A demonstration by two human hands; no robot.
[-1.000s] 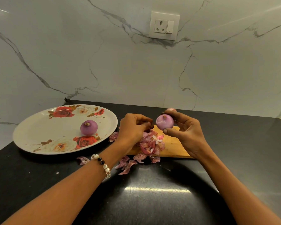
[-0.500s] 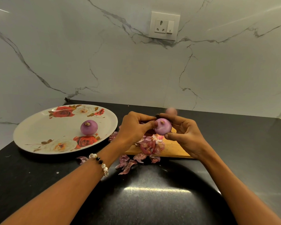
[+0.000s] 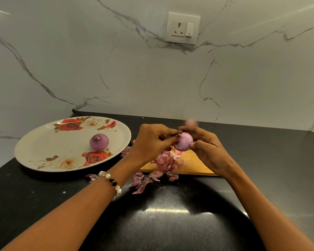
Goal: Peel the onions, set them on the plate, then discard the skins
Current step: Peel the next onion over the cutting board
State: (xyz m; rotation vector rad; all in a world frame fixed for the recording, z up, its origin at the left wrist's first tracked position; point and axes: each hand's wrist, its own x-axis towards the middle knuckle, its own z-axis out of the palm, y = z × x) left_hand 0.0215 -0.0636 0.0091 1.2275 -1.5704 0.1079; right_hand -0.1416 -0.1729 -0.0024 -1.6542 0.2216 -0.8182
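Pinching at the onion (image 3: 183, 144) top w/ left hand (image 3: 153, 140), right hand (image 3: 208, 151) cupping it above the board (image 3: 192, 163) — slick bulb could squirt out & roll off the bench (image 3: 261, 160).

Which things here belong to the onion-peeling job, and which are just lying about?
Job: onion held by right hand, picked at by left hand; peeled onion on plate; skins; cutting board.
Lying about: wall socket; third onion, blurred, behind.

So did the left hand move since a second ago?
Yes. The left hand moved right, toward the onion held in the right hand, farther from the plate; it now pinches the onion's top.
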